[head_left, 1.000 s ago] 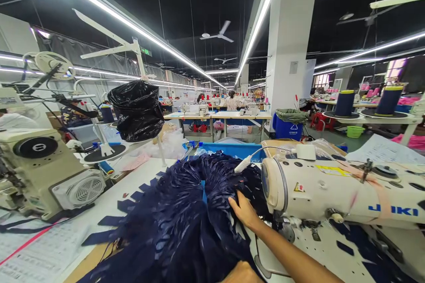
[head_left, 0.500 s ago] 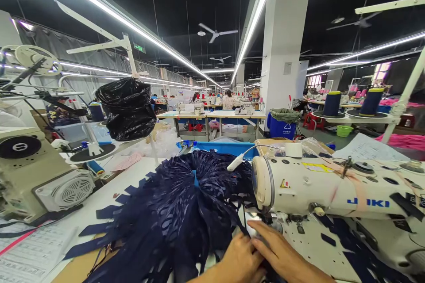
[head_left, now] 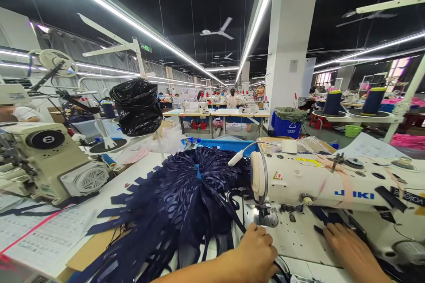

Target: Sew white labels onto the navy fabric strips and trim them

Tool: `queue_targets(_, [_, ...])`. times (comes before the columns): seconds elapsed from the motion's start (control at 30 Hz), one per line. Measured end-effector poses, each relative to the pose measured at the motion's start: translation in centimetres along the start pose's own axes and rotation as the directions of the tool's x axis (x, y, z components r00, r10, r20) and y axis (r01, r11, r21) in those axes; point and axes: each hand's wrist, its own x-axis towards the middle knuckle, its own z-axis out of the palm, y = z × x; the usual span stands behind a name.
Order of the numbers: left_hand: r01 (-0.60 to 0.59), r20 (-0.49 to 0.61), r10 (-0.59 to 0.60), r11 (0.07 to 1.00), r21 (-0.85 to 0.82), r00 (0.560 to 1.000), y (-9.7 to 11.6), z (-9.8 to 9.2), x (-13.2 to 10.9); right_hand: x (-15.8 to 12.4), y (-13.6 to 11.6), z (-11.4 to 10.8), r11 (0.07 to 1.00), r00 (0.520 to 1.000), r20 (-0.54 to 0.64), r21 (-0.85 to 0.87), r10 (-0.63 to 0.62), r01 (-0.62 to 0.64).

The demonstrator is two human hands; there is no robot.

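My left hand point(head_left: 256, 251) is closed in front of the needle area, its fingers wrapped round a navy strap point(head_left: 236, 217) that runs back to a big bundle. That bundle of navy straps point(head_left: 179, 190) fans out across the table left of the sewing machine point(head_left: 299, 177). Under the machine's arm, my right hand point(head_left: 347, 244) has its fingers curled down on navy strips point(head_left: 332, 217) lying on the machine bed. The fingertips of that hand are partly hidden. Near my left hand, the metal presser foot and needle plate point(head_left: 262, 217) show.
A second sewing machine point(head_left: 49, 159) stands at the left, by printed papers point(head_left: 40, 234). A black plastic bag point(head_left: 136, 106) hangs on a thread stand. Navy thread cones point(head_left: 332, 102) stand at the right. Behind the bundle is a blue bin point(head_left: 229, 143). Other people work farther back.
My hands were together by the needle. The right hand has moved right to the navy strips under the arm; the left stays near the needle, holding the strap. The view has turned slightly left.
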Motion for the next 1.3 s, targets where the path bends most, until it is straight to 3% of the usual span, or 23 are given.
queue_targets(0.1, [0.222,0.175,-0.187,0.952,-0.209,0.967,-0.2,-0.7,0.8,0.1,0.0,0.4,0.999,0.999,-0.019,-0.011,-0.043,0.043])
queue_targets(0.2, [0.368,0.168,-0.333,0.892,-0.262,0.928,-0.3,-0.1,1.7,0.1,0.6,0.6,0.991,0.992,-0.035,-0.061,-0.122,0.120])
queue_targets(0.27, [0.311,0.056,-0.306,0.930,-0.194,0.950,-0.5,0.6,2.3,0.4,0.7,0.4,0.984,0.988,-0.043,-0.107,-0.149,0.144])
queue_targets(0.33, [0.170,-0.063,-0.173,0.984,-0.049,0.983,-0.8,1.4,2.7,1.2,-0.1,-0.1,0.982,0.990,-0.036,-0.131,-0.140,0.134])
queue_targets(0.43, [0.012,-0.087,-0.004,0.996,0.093,0.996,-1.5,2.1,3.0,3.0,-2.7,-1.0,0.987,0.993,-0.008,-0.115,-0.114,0.112])
queue_targets(0.6, [0.112,0.075,-0.106,0.991,-0.074,0.992,-2.4,1.8,2.2,5.5,-6.8,-2.2,0.979,0.975,0.132,-0.071,-0.178,0.189])
queue_targets(0.7, [0.134,0.092,-0.122,0.981,-0.139,0.988,-2.7,1.4,1.5,6.3,-7.1,-3.0,0.983,0.943,0.285,-0.011,-0.171,0.181])
queue_targets(0.83, [0.080,0.132,-0.053,0.974,-0.210,0.990,-3.1,1.1,1.2,6.9,-6.1,-3.7,0.997,0.922,0.380,0.055,-0.069,0.052])
queue_targets(1.03, [0.094,0.202,-0.047,0.968,-0.234,0.978,-3.2,0.6,1.8,6.8,-6.7,-3.8,0.990,0.926,0.377,0.142,-0.032,-0.024])
queue_targets(1.2, [0.117,0.125,-0.085,0.955,-0.274,0.989,-2.8,0.6,1.6,6.3,-7.2,-3.3,0.958,0.946,0.266,0.262,-0.186,0.115])
queue_targets(1.3, [0.092,0.091,-0.069,0.956,-0.278,0.993,-2.4,0.7,1.0,5.9,-6.9,-2.8,0.932,0.976,0.180,0.359,-0.119,0.048])
